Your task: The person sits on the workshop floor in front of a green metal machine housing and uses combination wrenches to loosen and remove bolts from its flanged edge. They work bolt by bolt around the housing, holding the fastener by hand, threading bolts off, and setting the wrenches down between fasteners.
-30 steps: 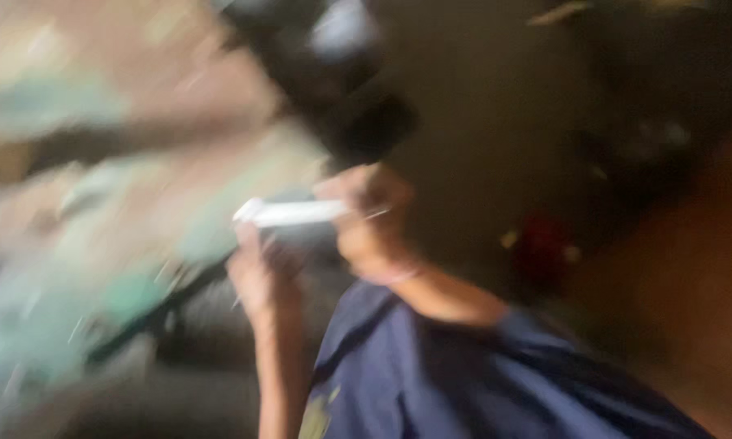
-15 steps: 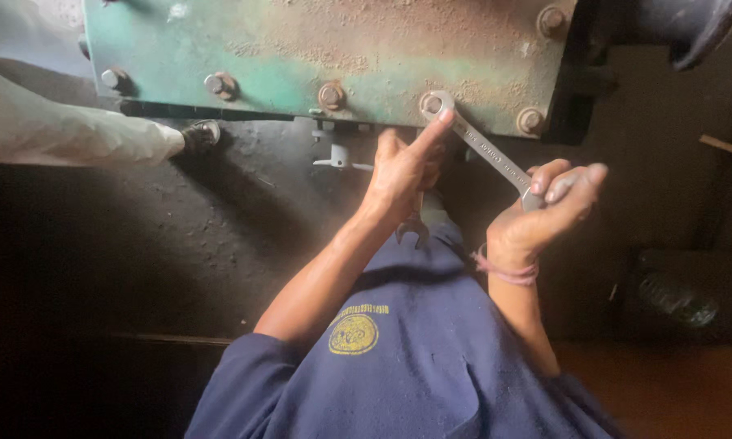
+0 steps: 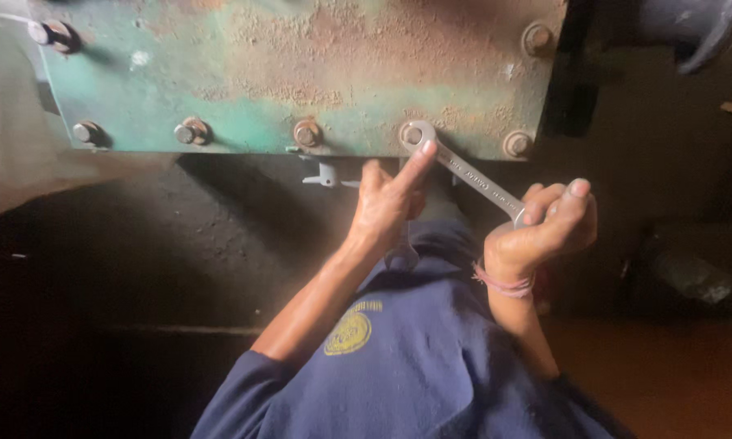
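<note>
My right hand (image 3: 545,232) is wrapped around the lower end of the steel wrench (image 3: 470,172), fingers curled tight on the handle. The wrench slants up to my left, its ring end sitting over a bolt (image 3: 415,135) on the rusty green plate (image 3: 301,65). My left hand (image 3: 390,203) holds nothing; its forefinger stretches up and presses that ring end.

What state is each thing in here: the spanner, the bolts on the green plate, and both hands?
Spanner: ring end seated on a bolt, handle angled down to the right.
Bolt under spanner: covered by the ring end.
Other bolts: in place, rusty.
Green plate: rusted, paint worn.
Left hand: forefinger pressing the ring end.
Right hand: closed round the handle end.
</note>
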